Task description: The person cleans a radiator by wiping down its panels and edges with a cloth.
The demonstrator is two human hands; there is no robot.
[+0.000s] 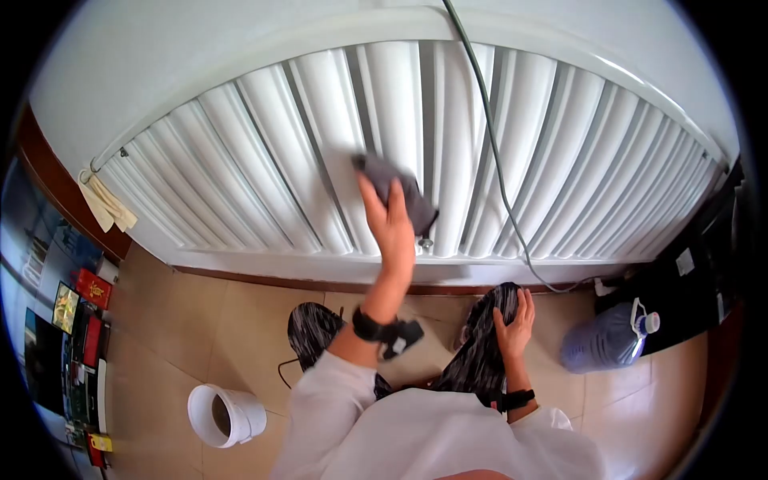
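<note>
A dark grey cloth [414, 202] is in my left hand [391, 234], its fingers pressing it against the front of a white ribbed radiator [322, 108]. The cloth lies over the columns left of the middle, and its upper end is blurred. A small metal valve [425, 242] shows just below it. My right hand [516, 324] rests on my right knee, fingers stretched out, holding nothing. Both wrists carry black straps, and a dark box-shaped device [401, 339] sits on the left one.
A green cable [490, 120] hangs across the radiator to the floor. On the tiles stand a white bucket [244, 414] at left and a large blue-tinted water jug [606, 340] at right. A cream cloth [110, 204] hangs at the radiator's left end. Dark furniture [676, 296] borders the right.
</note>
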